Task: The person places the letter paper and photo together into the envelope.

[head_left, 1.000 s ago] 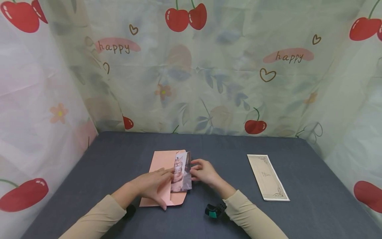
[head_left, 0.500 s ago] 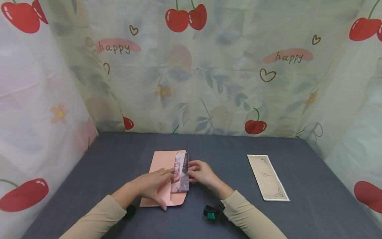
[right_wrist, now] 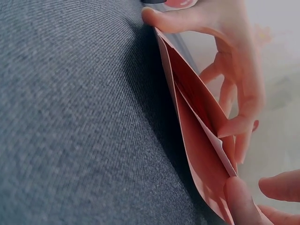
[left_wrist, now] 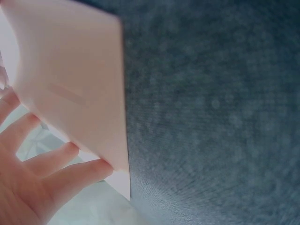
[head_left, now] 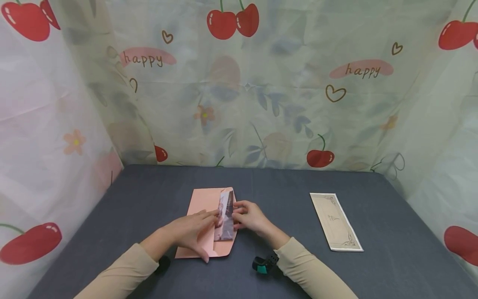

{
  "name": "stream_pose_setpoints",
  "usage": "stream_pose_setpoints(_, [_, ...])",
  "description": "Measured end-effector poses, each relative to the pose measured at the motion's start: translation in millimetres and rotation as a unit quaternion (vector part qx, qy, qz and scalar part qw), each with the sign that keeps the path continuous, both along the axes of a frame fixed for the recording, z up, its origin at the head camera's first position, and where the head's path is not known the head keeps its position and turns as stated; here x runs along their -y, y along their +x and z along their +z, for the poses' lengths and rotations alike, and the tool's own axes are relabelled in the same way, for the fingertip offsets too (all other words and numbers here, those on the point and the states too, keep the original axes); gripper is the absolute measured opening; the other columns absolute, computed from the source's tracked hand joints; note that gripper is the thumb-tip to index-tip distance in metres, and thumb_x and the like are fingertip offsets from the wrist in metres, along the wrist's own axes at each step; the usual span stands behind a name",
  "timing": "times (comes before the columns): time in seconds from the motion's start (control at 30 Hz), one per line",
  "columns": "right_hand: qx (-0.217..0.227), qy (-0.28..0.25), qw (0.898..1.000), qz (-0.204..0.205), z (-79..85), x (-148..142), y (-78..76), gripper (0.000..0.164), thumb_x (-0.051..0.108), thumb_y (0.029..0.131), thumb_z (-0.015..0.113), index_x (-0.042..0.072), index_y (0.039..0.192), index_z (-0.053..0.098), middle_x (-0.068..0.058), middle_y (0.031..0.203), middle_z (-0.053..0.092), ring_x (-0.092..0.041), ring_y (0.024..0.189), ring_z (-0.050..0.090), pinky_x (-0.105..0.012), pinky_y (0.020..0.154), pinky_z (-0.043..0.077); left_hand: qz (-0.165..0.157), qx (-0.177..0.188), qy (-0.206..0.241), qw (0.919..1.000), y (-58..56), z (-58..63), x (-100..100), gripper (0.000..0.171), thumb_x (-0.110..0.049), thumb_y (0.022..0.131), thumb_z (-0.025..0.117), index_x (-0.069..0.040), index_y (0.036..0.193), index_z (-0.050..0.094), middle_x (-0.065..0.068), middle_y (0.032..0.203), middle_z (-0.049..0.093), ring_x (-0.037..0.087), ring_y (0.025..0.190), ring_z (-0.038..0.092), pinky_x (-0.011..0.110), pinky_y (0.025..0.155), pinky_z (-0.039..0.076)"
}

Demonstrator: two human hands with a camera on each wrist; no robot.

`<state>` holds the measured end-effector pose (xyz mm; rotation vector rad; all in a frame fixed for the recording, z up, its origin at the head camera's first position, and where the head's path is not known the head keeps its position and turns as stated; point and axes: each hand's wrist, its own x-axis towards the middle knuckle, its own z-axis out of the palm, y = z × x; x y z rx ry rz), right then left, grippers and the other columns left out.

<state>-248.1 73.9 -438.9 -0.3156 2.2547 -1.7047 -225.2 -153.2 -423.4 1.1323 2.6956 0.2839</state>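
A pink envelope (head_left: 203, 199) lies on the dark cloth with its opening to the right. A glossy picture card (head_left: 225, 224) sits partly inside, its outer strip showing. My left hand (head_left: 190, 230) holds the envelope, thumb near its close edge; in the right wrist view one finger hooks into the mouth of the envelope (right_wrist: 199, 164), which gapes. My right hand (head_left: 254, 218) pinches the card's outer edge. The left wrist view shows several fingertips against the envelope (left_wrist: 79, 61). The card's inner part is hidden by the front panel and my left hand.
To the right lies a long beige paper (head_left: 336, 222) with ornate corners, apart from both hands. A black strap with a green piece (head_left: 262, 269) is at my right wrist. Dark cloth (head_left: 284, 182) covers the table; a printed curtain (head_left: 246, 104) stands behind it.
My right hand has moved a little left with the picture card, which sits deeper in the envelope, and less of it shows. The left hand and envelope have stayed in place.
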Motion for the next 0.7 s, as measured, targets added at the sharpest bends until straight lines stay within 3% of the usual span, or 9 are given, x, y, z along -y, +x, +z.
stream_pose_setpoints(0.3, [-0.012,-0.026,0.999,0.024,0.1,-0.6,2.2,0.041,0.004,0.088,0.059,-0.011,0.124,0.045,-0.021,0.099,0.063,-0.014,0.070,0.067,-0.031,0.064,0.057,-0.002,-0.007,0.001,1.0000,0.2,1.7,-1.2,0.091,-0.070,0.057,0.073,-0.019,0.127,0.045,0.004,0.153,0.030,0.025,0.131,0.041,0.043,0.097,0.044])
stream_pose_setpoints(0.7, [0.016,-0.012,1.000,0.009,-2.9,7.3,-0.6,0.044,0.001,0.090,0.055,-0.006,0.131,0.042,-0.023,0.106,0.060,-0.013,0.070,0.064,-0.031,0.065,0.057,-0.009,-0.011,0.006,0.9999,-1.3,-0.8,-0.8,0.088,-0.071,0.057,0.072,-0.020,0.124,0.045,0.004,0.151,0.033,0.016,0.122,0.044,0.039,0.097,0.044])
